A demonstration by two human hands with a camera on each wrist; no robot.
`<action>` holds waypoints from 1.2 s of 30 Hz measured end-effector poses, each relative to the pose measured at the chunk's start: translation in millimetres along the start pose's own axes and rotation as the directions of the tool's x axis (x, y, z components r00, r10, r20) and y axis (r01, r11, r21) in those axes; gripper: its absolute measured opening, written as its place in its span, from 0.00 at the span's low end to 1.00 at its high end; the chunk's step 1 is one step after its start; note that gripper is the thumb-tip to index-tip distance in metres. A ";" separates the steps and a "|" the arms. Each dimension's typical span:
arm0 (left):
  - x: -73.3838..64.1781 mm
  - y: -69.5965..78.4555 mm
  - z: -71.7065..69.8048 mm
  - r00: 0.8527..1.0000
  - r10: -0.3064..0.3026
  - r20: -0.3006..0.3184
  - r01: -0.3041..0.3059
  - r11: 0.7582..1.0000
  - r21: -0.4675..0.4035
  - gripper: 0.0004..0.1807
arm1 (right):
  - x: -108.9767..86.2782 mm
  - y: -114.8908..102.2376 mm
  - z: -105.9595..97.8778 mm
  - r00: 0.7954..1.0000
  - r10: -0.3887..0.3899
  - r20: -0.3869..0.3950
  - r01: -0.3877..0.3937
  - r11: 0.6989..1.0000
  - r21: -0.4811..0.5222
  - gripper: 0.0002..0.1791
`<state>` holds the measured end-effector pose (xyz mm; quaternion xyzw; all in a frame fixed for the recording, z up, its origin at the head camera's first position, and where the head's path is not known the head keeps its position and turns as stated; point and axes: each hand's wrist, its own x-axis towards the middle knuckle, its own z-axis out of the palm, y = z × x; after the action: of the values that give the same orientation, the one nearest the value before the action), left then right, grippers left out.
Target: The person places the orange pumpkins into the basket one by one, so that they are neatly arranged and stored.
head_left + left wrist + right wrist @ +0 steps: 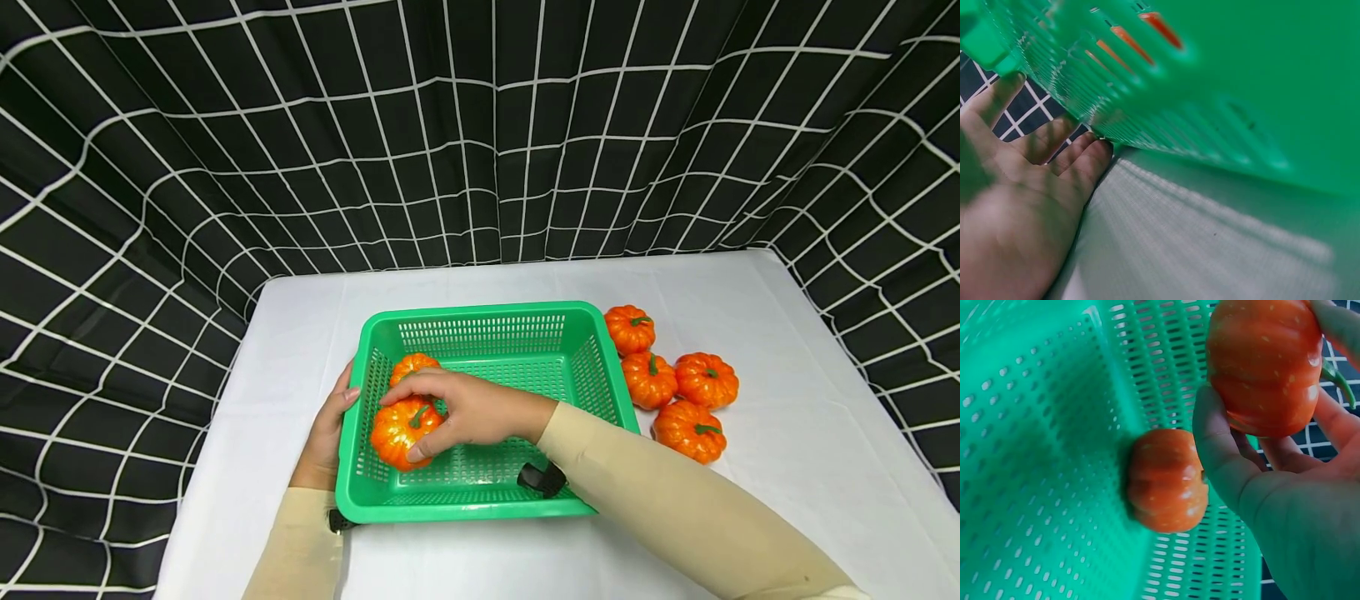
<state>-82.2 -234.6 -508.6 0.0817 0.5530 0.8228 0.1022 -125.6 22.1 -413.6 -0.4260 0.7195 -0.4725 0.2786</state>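
A green plastic basket (480,515) with slotted walls stands on the white table. My left hand (330,425) holds its left side, the thumb at the rim and the fingers along the outer wall; in the left wrist view those fingers (1060,134) reach the wall and lower edge. My right hand (472,408) grips a small orange pumpkin (397,433) with a green stem, thumb on one side and fingers on the other, inside the basket's left part. Beside it, another pumpkin (412,363) lies in the basket, partly hidden by the right hand; the right wrist view shows this lower pumpkin (1167,481) against the mesh.
Several more orange pumpkins lie on the table right of the basket, the nearest (648,380) close to its wall and another (707,380) farther right. A black curtain (495,167) with white grid lines surrounds the table (795,400) at the back and sides.
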 end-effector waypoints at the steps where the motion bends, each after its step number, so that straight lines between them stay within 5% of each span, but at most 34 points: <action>1: 0.2 -0.2 -0.2 1.000 0.000 0.000 0.000 1.000 -0.001 0.41 | 0.3 1.2 0.1 1.000 0.008 0.007 -0.008 1.000 -0.006 0.36; 21: -1.0 1.1 0.0 1.000 -0.030 0.001 0.030 0.999 -0.026 0.40 | 3.4 16.2 2.3 0.979 0.099 0.177 -0.094 0.995 -0.035 0.34; 36: 1.3 -3.5 -4.6 1.000 -0.015 -0.010 0.014 1.000 -0.012 0.41 | 1.8 22.1 4.8 0.967 0.149 0.205 -0.138 0.988 -0.069 0.35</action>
<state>-84.3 -237.1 -513.5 0.0727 0.5493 0.8257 0.1057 -130.3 22.6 -435.8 -0.4277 0.7277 -0.3838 0.3745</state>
